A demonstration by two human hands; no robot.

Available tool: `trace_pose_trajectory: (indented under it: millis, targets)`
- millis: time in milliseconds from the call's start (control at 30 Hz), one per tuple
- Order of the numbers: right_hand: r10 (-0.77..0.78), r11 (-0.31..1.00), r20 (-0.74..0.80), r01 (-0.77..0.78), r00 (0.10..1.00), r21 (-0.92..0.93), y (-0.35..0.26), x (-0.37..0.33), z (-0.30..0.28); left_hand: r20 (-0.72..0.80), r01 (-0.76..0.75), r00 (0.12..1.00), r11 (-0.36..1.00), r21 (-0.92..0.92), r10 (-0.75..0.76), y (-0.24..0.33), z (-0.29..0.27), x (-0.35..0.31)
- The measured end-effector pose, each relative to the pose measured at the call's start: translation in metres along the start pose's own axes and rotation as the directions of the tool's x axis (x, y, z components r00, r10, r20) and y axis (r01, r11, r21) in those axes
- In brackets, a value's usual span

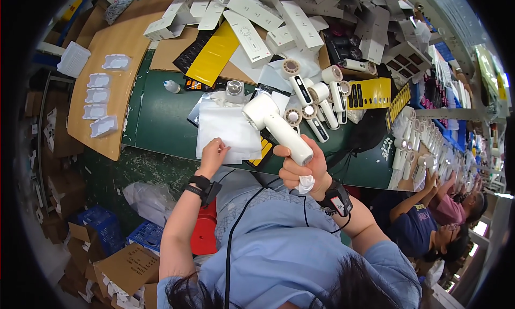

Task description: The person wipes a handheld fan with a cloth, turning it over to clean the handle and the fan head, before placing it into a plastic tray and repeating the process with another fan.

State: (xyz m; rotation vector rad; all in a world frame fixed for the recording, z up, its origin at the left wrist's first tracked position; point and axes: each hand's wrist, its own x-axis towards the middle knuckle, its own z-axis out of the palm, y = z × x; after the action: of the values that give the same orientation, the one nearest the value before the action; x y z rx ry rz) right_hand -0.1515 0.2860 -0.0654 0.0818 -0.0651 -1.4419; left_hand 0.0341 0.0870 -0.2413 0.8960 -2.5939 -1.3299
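My right hand [306,167] is wrapped round the handle of a white hair-dryer-shaped device [279,131], its round head raised toward the upper left. A crumpled piece of white tissue [306,184] is tucked against the same palm. My left hand [214,153] lies at the near edge of a stack of thin white sheets or bags [225,128], fingers curled and pinching the top one. To the right of the stack, several similar white devices [301,90] with round brownish grilles and black handle panels lie in a pile on the green table [161,116].
White boxes [248,35] heap along the far side beside a yellow card sheet [214,54]. A small bottle [171,86] stands left. White plastic trays [96,96] line a wooden board [80,113]. Co-workers [416,223] sit right; cartons [129,271] and a blue crate [102,228] stand lower left.
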Motion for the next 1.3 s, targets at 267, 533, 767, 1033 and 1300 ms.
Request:
trace_pose_trajectory:
  millis: [267, 533, 767, 1033, 1300]
  targets:
    - [-0.092, 0.956, 0.192, 0.032, 0.977, 0.293, 0.005, -0.006, 0.008, 0.045, -0.057, 0.997, 0.997, 0.060, 0.055, 0.022, 0.014, 0.013]
    - [-0.102, 0.933, 0.326, -0.023, 0.940, 0.359, 0.006, -0.003, 0.029, 0.024, -0.160, 0.987, 0.972, 0.172, 0.158, 0.012, 0.018, 0.007]
    - [-0.113, 0.918, 0.335, -0.031, 0.935, 0.395, 0.010, -0.002, 0.032, 0.067, -0.131, 0.991, 0.965, 0.228, 0.119, 0.036, 0.004, 0.007]
    - [-0.074, 0.891, 0.326, -0.084, 0.942, 0.447, 0.017, 0.002, 0.037, -0.183, -0.229, 0.972, 0.424, -0.876, 0.146, 0.165, -0.057, 0.030]
    - [-0.035, 0.858, 0.369, -0.161, 0.929, 0.488, 0.027, 0.020, 0.041, 0.137, 0.256, 0.823, -0.145, -0.956, 0.552, 0.221, -0.030, 0.020]
